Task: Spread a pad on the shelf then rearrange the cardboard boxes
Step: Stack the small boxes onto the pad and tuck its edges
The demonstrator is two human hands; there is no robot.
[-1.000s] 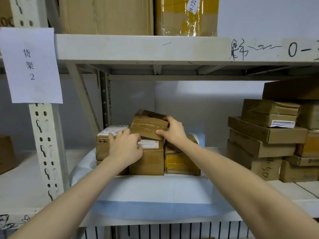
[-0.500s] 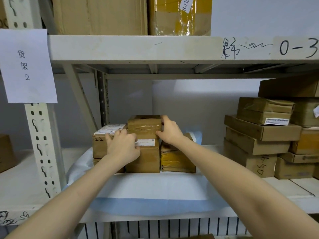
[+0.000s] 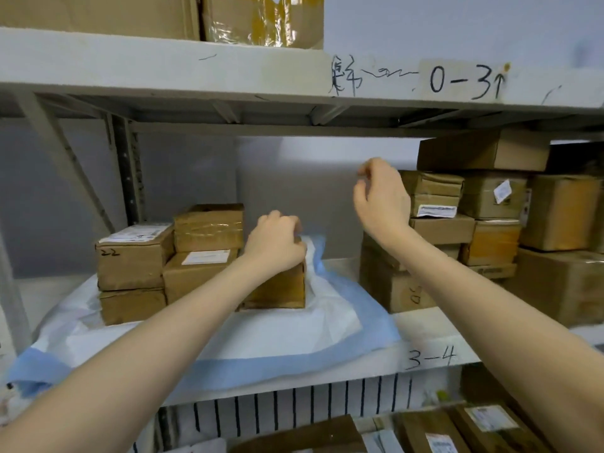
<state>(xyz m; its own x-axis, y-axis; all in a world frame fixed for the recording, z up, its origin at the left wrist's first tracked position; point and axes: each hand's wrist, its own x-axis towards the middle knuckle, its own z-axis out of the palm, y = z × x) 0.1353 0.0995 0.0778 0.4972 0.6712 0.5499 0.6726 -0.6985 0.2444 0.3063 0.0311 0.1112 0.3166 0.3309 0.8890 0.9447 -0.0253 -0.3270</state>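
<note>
A white pad with a blue border (image 3: 281,341) lies spread on the middle shelf (image 3: 434,325). Several small cardboard boxes stand on it: a taped box (image 3: 209,227) on top of a labelled one (image 3: 196,276), and a box marked 22 (image 3: 130,256) at the left. My left hand (image 3: 277,243) rests with curled fingers on the top of the rightmost small box (image 3: 281,289). My right hand (image 3: 380,197) hangs in the air, empty with loosely curled fingers, just left of the box stack (image 3: 434,197) at the right.
More cardboard boxes (image 3: 539,217) crowd the shelf's right side up to the shelf above (image 3: 294,76), which carries large boxes (image 3: 261,18). A grey upright post (image 3: 130,171) stands behind the left boxes. Boxes (image 3: 457,429) lie on the level below.
The taped box now sits flat on the labelled one. My right hand let go of it and rose to the right. My left hand shifted right onto the rightmost small box. The view turned right.
</note>
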